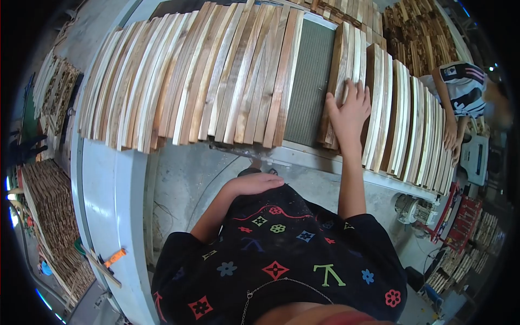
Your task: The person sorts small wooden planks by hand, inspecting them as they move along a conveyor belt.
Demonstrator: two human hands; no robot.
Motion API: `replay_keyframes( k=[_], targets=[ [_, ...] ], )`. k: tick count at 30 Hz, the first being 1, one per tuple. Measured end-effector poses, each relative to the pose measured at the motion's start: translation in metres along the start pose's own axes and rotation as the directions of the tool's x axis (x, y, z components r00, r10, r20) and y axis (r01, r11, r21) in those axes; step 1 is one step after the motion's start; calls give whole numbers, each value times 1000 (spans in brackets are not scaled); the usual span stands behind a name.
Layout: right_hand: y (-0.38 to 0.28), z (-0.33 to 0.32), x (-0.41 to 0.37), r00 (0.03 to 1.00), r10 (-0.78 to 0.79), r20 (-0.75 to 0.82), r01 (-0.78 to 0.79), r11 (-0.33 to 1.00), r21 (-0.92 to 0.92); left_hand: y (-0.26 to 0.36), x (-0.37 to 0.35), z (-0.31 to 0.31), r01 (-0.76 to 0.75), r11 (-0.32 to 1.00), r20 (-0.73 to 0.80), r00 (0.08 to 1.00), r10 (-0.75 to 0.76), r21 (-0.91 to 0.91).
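Observation:
My right hand (349, 111) lies over a small group of wooden strips (342, 59) standing on edge on a conveyor. Its fingers are spread along their tops, with the thumb apart on the left. Just left of this group shows the bare ribbed belt (310, 81). Beyond that gap stands a long row of wooden strips (216, 76), light and brown, side by side. More strips (403, 119) stand in leaning groups to the right of my hand. My left hand (260, 184) rests flat against the front of my dark patterned shirt, fingers stretched out, away from the wood.
Another person's hands (452, 135) touch the far right end of the row. An orange-handled tool (115, 257) lies on the pale machine frame (111, 200) at left. Stacked wood (51, 216) stands farther left. A motor (414, 208) sits below the conveyor at right.

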State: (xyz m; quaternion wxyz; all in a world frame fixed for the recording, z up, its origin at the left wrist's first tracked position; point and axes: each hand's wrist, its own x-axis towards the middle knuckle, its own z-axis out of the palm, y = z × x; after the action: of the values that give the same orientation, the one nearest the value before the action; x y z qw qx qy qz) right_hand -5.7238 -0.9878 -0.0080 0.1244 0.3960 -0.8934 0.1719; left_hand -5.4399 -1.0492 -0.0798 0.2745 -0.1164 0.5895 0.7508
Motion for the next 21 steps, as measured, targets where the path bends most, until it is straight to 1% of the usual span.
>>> replay_keyframes(
  k=[1, 2, 3, 4, 6, 7, 8, 9, 10, 11, 12, 13, 15, 16, 17, 18, 19, 20, 21],
  targets=[
    [-7, -8, -9, 996, -83, -34, 86, 991, 104, -10, 2, 5, -33, 999, -28, 999, 33, 1],
    [-22, -20, -14, 983, -165, -79, 178, 963, 204, -4, -3, 10, -50, 999, -91, 994, 52, 17],
    [-37, -31, -24, 971, -236, -27, 228, 891, 392, 9, -15, 18, -62, 997, -151, 986, 66, 35],
    [-53, -39, -37, 951, -309, 15, 246, 786, 566, 22, -29, 24, -66, 996, -204, 976, 75, 52],
    [-74, -49, -61, 848, -529, 40, 413, 705, 577, 51, -58, 24, -240, 970, -188, 955, 228, -41],
    [-80, -47, -67, 825, -563, 48, 442, 695, 568, 69, -72, 17, -324, 942, -183, 935, 305, -86],
    [-84, -42, -75, 800, -596, 62, 468, 686, 558, 86, -84, 4, -425, 905, -143, 896, 420, -5],
    [-89, -38, -81, 772, -630, 77, 497, 676, 545, 108, -95, -3, -396, 917, -225, 890, 396, 46],
    [-93, -33, -83, 773, -630, 73, 509, 684, 523, 120, -96, -16, -407, 911, -328, 853, 406, 67],
    [-98, -28, -82, 773, -630, 68, 521, 694, 497, 142, -101, -37, -252, 946, -356, 881, 312, 205],
    [-101, -25, -82, 776, -627, 68, 530, 707, 469, 166, -103, -59, -134, 865, -410, 838, 359, 483],
    [-104, -24, -77, 774, -631, 57, 544, 707, 452, 182, -93, -81, -55, 860, -503, 791, 347, 508],
    [-104, -17, -72, 788, -611, 80, 517, 726, 454, 201, -62, -141, -123, 752, -524, 645, 557, 648],
    [-104, -16, -72, 797, -596, 97, 496, 737, 459, 207, -42, -167, -117, 695, -539, 544, 643, 710],
    [-103, -19, -71, 800, -594, 89, 480, 721, 499, 208, -23, -193, -100, 636, -540, 440, 718, 765],
    [-105, -16, -72, 881, -472, 43, 365, 735, 572, 203, -2, -224, 46, 546, -509, 434, 743, 836],
    [-106, -10, -74, 942, -335, 9, 251, 723, 644, 195, 21, -254, 190, 438, -476, 433, 766, 878],
    [-106, -3, -76, 983, -186, -15, 140, 687, 713, 188, 38, -271, 328, 314, -438, 438, 785, 891],
    [-105, 5, -71, 1000, -23, 16, 2, 638, 770, 182, 46, -270, 392, 271, -428, 397, 812, 879]
  ],
)
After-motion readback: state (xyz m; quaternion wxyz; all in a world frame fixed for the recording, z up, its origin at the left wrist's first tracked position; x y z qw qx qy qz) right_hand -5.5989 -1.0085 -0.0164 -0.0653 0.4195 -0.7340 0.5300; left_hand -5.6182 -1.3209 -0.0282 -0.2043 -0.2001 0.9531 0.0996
